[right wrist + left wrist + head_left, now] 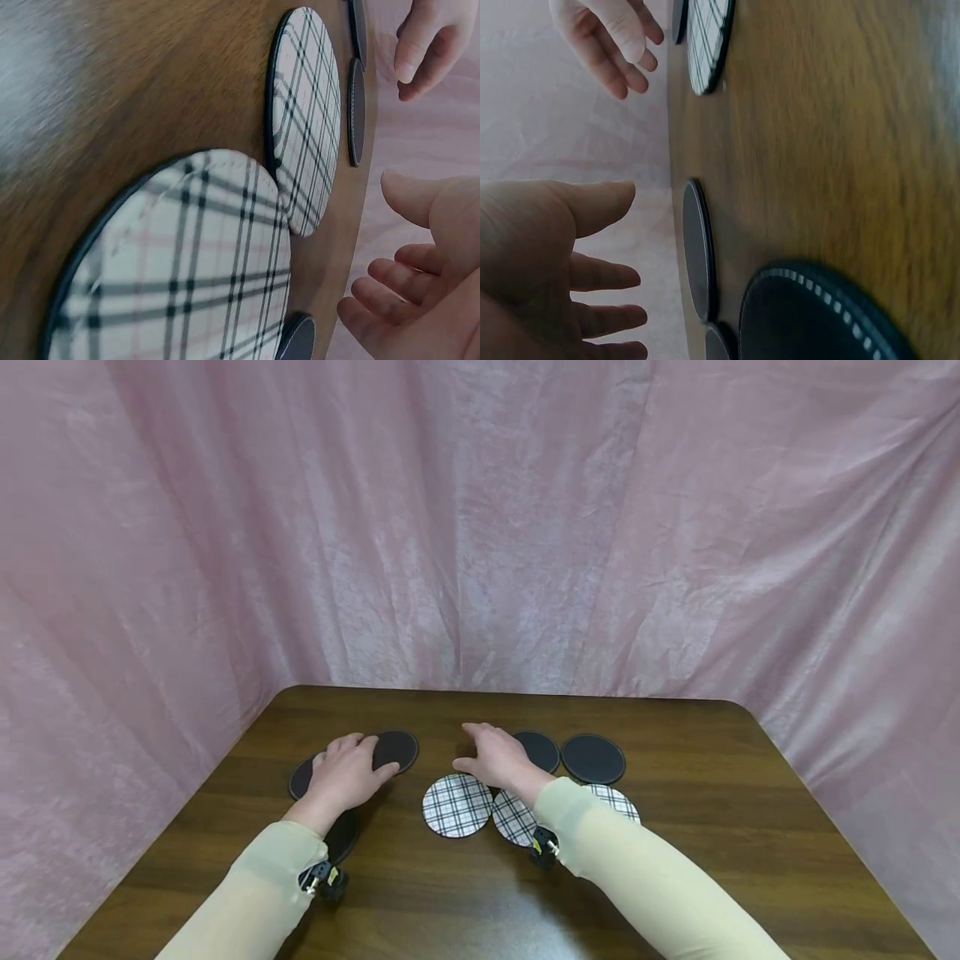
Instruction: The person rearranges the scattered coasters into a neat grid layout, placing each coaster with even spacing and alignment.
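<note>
My left hand (pixel 348 777) hovers over the left group of round black coasters, its fingers spread and holding nothing. One black coaster (pixel 395 750) lies beside its fingertips, another (pixel 302 778) is partly covered by the hand, and a third (pixel 343 835) shows beneath the wrist. White stitching runs round the rim of a black coaster (pixel 810 315) in the left wrist view. My right hand (pixel 497 756), also bare of any object, is above the table behind a plaid coaster (pixel 456 807). Its wrist partly hides a second plaid coaster (pixel 513 818); the forearm covers part of a third (pixel 617 802).
Two more black coasters, one (pixel 537 750) just right of the right hand and one (pixel 592 758) farther right, lie behind the plaid ones. All rest on a brown wooden table (pixel 720 827) with rounded far corners. A pink curtain (pixel 480 527) hangs behind it.
</note>
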Demonstrator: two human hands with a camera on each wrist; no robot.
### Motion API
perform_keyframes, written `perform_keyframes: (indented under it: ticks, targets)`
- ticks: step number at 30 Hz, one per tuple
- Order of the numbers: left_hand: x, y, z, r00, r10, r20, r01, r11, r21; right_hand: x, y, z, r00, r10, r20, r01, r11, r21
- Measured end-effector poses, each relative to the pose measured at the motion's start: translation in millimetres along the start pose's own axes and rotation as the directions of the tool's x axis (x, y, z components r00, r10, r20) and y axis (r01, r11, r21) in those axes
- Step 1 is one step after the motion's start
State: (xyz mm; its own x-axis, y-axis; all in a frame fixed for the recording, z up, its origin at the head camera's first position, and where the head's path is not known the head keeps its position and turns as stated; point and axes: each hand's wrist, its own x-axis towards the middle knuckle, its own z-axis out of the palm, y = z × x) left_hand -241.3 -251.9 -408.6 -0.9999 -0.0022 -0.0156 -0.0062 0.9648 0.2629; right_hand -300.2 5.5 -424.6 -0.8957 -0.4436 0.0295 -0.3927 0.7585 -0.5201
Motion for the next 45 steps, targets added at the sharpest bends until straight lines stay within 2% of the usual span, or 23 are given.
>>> perform_keyframes:
  ticks: [9, 16, 22, 30, 32, 33, 36, 39, 40, 45]
  targets:
    - [21.3, -17.4, 1.8, 0.998, -0.044, 0.034, 0.043, 0.999, 0.023, 12, -8, 6.0, 0.999, 0.006, 0.050, -0.007, 1.000, 0.020]
    - [38.3, -23.6, 1.6, 0.999, -0.035, 0.022, 0.034, 0.999, 0.021, 25, -12, 10.3, 0.998, 0.034, 0.053, -0.033, 0.999, -0.017]
    - [43.1, -28.8, 4.6, 1.000, -0.007, 0.017, 0.007, 1.000, 0.029, 30, -19, 14.0, 0.996, 0.046, 0.076, -0.044, 0.999, -0.022]
    - [47.1, -34.0, 4.9, 1.000, 0.024, 0.008, -0.024, 0.999, 0.043, 42, -22, 13.7, 0.994, 0.053, 0.093, -0.057, 0.998, 0.037]
    - [48.9, -36.2, 6.1, 1.000, 0.021, 0.021, -0.022, 0.999, 0.050, 47, -21, 16.6, 0.993, 0.064, 0.095, -0.067, 0.997, 0.029]
    - [49.8, -37.1, 7.0, 0.999, 0.019, 0.028, -0.021, 0.998, 0.054, 58, -11, 27.7, 0.996, 0.045, 0.078, -0.048, 0.999, 0.025]
    - [53.4, -39.7, 9.0, 0.999, 0.013, 0.048, -0.016, 0.998, 0.061, 64, -10, 31.1, 0.996, 0.056, 0.075, -0.057, 0.998, 0.009]
    - [58.0, -41.8, 10.4, 0.998, 0.005, 0.057, -0.009, 0.998, 0.069, 64, -13, 30.2, 0.995, 0.067, 0.078, -0.069, 0.997, 0.023]
    - [59.4, -42.2, 10.3, 0.998, 0.002, 0.058, -0.006, 0.997, 0.071, 55, -24, 19.5, 0.991, 0.091, 0.097, -0.094, 0.995, 0.022]
    - [63.5, -41.2, 7.0, 0.998, -0.009, 0.063, 0.004, 0.997, 0.082, 52, -26, 16.9, 0.991, 0.082, 0.108, -0.084, 0.996, 0.013]
